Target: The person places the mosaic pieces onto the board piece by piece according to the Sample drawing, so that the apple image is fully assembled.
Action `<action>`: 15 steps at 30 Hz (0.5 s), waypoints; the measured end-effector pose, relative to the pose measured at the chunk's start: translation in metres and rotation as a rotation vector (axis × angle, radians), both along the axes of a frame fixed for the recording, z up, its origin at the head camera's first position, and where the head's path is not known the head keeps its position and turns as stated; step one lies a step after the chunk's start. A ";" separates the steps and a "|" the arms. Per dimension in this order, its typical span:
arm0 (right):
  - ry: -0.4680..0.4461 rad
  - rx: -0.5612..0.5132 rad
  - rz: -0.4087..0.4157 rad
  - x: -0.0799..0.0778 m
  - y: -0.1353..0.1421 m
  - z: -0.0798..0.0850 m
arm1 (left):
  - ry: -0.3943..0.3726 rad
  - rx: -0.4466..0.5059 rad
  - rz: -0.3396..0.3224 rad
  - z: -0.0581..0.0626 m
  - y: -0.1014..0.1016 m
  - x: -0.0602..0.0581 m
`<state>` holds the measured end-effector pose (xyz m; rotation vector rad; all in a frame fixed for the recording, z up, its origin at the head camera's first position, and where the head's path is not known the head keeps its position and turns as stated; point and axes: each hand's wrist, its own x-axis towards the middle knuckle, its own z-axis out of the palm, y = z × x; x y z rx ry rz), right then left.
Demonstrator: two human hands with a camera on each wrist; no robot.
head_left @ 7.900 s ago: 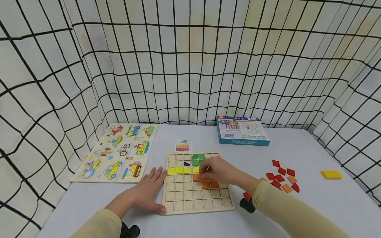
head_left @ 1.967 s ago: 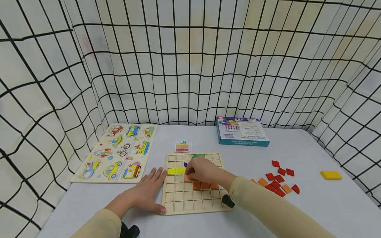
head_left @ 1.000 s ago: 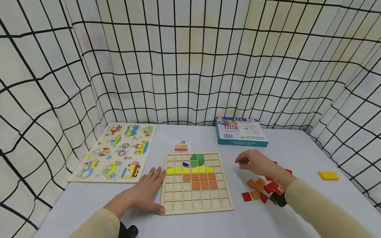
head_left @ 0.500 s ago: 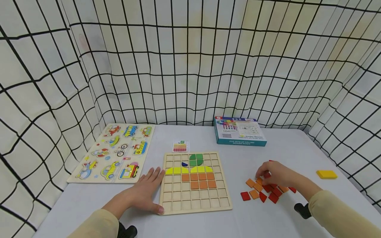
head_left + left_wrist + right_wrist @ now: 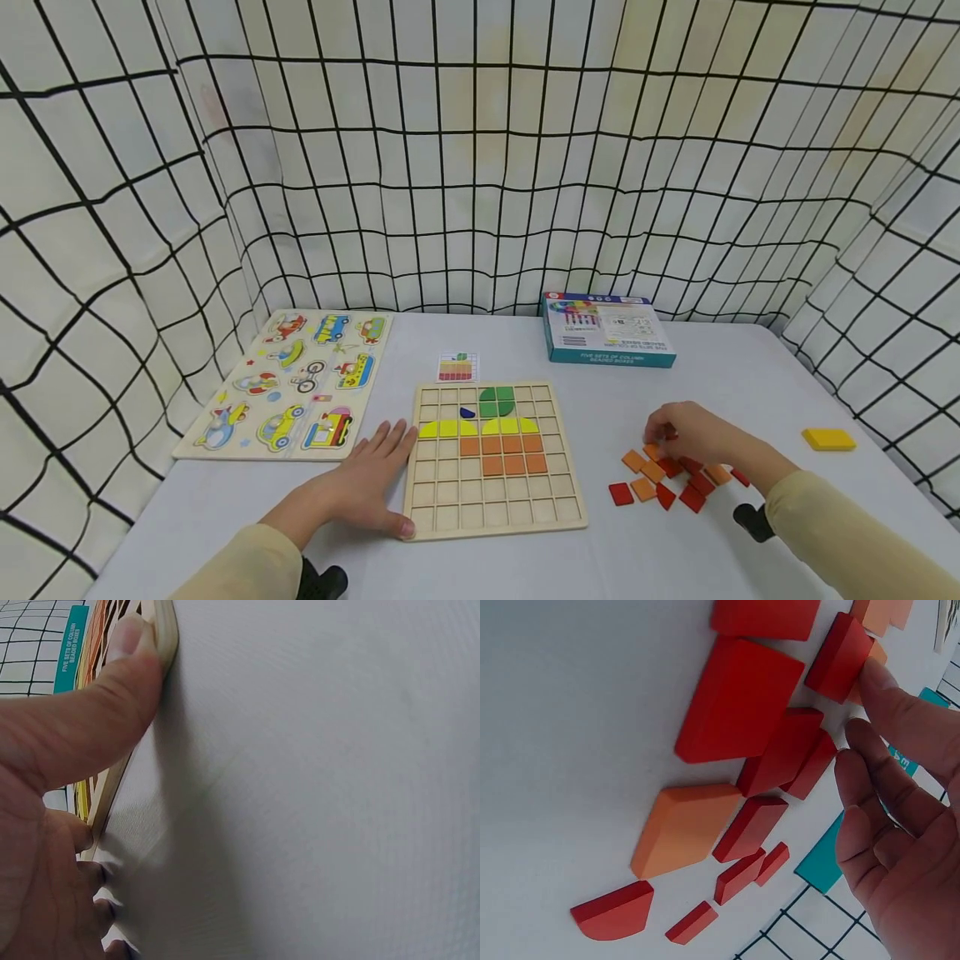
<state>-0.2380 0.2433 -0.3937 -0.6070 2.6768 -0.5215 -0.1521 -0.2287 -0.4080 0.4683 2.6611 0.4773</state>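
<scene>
In the head view my left hand lies flat with fingers spread, its thumb and fingertips at the left edge of a wooden grid board. The left wrist view has the thumb resting on the board's corner. Set in the board are green pieces, yellow curved pieces, a small blue piece and two rows of orange squares. My right hand is over loose red and orange tiles, fingers loosely curled. In the right wrist view its thumb tip overlaps an orange tile beside a red tile; nothing shows between thumb and fingers.
A small pattern card lies behind the board. Further left is a vehicle picture puzzle. A flat teal-and-white box stands at the back, and a yellow block sits far right. Black netting encloses the table.
Orange squares have been added to the board since the oldest frame. My right hand has left the board and moved right to the loose tiles, where it shifts slightly. The left hand stays put.
</scene>
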 end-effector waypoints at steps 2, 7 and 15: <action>0.002 0.006 0.013 0.000 -0.001 0.001 | 0.002 0.001 0.001 -0.001 0.000 0.000; 0.006 0.005 0.052 0.002 -0.002 0.002 | 0.006 0.004 0.001 -0.002 0.000 -0.001; 0.018 -0.039 0.056 0.002 0.005 -0.005 | 0.002 0.007 -0.003 0.001 0.000 0.000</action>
